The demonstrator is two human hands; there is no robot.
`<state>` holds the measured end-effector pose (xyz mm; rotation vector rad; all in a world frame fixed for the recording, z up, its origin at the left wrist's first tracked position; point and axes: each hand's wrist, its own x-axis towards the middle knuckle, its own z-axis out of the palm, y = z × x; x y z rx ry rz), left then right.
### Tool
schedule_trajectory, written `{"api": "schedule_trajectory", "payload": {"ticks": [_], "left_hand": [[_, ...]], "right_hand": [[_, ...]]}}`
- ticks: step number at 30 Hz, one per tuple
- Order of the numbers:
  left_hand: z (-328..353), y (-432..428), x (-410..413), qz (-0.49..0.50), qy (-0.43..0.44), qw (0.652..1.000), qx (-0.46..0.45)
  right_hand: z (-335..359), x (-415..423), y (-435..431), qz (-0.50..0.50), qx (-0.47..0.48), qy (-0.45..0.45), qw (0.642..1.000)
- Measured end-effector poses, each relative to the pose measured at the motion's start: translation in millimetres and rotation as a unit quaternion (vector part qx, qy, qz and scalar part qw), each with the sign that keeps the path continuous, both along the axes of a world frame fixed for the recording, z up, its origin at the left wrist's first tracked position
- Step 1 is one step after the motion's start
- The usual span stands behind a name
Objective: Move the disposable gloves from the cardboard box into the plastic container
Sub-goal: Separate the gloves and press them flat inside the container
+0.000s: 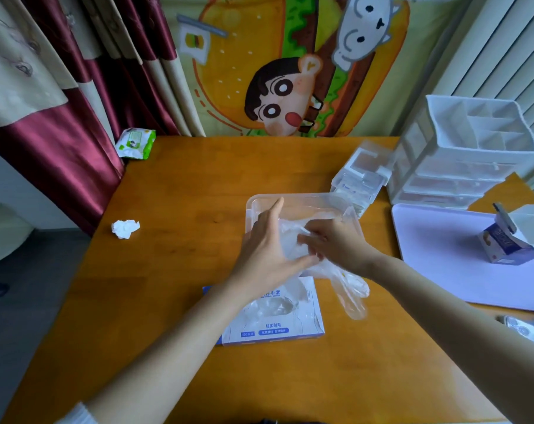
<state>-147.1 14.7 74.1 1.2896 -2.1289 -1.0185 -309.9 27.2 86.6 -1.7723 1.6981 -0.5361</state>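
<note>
Our right hand [336,244] curls its fingers [310,240], pinching a crinkled wad of clear film gloves [290,241] over the clear container [293,198]. Our left hand [265,249] lays straight fingers against its left side. One glove hangs below the fingers, long axis toward us, tips nearest us, beside the box [275,328].

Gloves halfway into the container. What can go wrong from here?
One glove hangs out past the plastic container's near side and may slide onto the table.
The gloves bunched between left hand and right hand look puffy; released, they may spring back up.
More bulge from the cardboard box and could snag a forearm.
</note>
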Motion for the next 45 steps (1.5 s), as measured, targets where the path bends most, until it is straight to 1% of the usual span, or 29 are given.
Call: {"api": "schedule_trajectory", "payload": {"ticks": [2, 5, 8, 11, 13, 15, 16, 18, 20, 22, 24, 26, 27, 28, 29, 31, 33, 34, 36, 39, 40, 41, 42, 43, 45], "left_hand": [[0, -12, -5, 0.012, -0.011, 1.0, 0.012], [-5, -34, -2, 0.032, 0.003, 0.999, 0.03], [-5, -51, 4, 0.045, 0.011, 0.997, 0.067], [-9, -70, 0, 0.029, -0.028, 0.995, 0.093], [-7, -84, -7, 0.031, -0.035, 0.995, 0.087], [3, -98, -17, 0.061, -0.012, 0.997, 0.045], [12, -104, -21, 0.08, 0.014, 0.997, 0.017], [32, -113, -28, 0.107, 0.101, 0.988, -0.049], [53, -114, -30, 0.109, 0.181, 0.97, -0.123], [61, -112, -27, 0.076, 0.207, 0.953, -0.207], [50, -108, -19, 0.017, 0.181, 0.951, -0.251], [22, -107, -9, -0.046, 0.088, 0.966, -0.237], [6, -105, -5, -0.078, 0.028, 0.972, -0.219], [-9, -103, -1, -0.113, -0.032, 0.971, -0.207], [-21, -102, 1, -0.149, -0.092, 0.963, -0.204], [-35, -100, 0, -0.217, -0.19, 0.935, -0.208], [-45, -100, -5, -0.25, -0.283, 0.906, -0.19], [-50, -102, -10, -0.262, -0.337, 0.884, -0.189], [-59, -107, -19, -0.298, -0.432, 0.827, -0.2], [-73, -110, -33, -0.347, -0.529, 0.754, -0.176], [-77, -110, -37, -0.358, -0.555, 0.735, -0.157], [-79, -110, -40, -0.362, -0.572, 0.723, -0.137], [-81, -109, -42, -0.361, -0.577, 0.723, -0.117], [-81, -108, -44, -0.352, -0.571, 0.735, -0.099], [-80, -109, -49, -0.307, -0.53, 0.786, -0.077]], "right_hand": [[2, 0, 0, 0.022, 0.021, 0.001, 1.0], [1, -16, -4, 0.021, 0.038, 0.007, 0.999], [-3, -34, -11, -0.005, 0.038, 0.024, 0.999], [-8, -48, -24, -0.045, 0.033, 0.023, 0.998], [-8, -55, -37, -0.068, -0.006, 0.038, 0.997], [-2, -59, -50, -0.098, -0.072, 0.072, 0.99], [5, -59, -56, -0.119, -0.111, 0.082, 0.983], [24, -58, -62, -0.146, -0.215, 0.074, 0.963], [41, -55, -61, -0.14, -0.337, 0.077, 0.928], [46, -54, -54, -0.111, -0.41, 0.09, 0.901], [35, -52, -43, -0.054, -0.425, 0.105, 0.897], [12, -54, -35, 0.021, -0.389, 0.122, 0.913], [-1, -56, -31, 0.05, -0.35, 0.13, 0.926], [-16, -58, -30, 0.066, -0.296, 0.139, 0.943], [-29, -58, -30, 0.073, -0.228, 0.152, 0.959], [-51, -56, -34, 0.089, -0.1, 0.187, 0.973], [-65, -52, -41, 0.116, -0.002, 0.199, 0.973], [-70, -49, -46, 0.128, 0.036, 0.197, 0.971], [-80, -41, -56, 0.138, 0.105, 0.185, 0.967], [-95, -33, -66, 0.143, 0.194, 0.159, 0.957], [-98, -32, -69, 0.151, 0.227, 0.153, 0.95], [-100, -31, -71, 0.159, 0.259, 0.146, 0.942], [-101, -31, -73, 0.162, 0.285, 0.137, 0.935], [-101, -30, -75, 0.153, 0.296, 0.121, 0.935], [-101, -30, -79, 0.097, 0.264, 0.073, 0.957]]}}
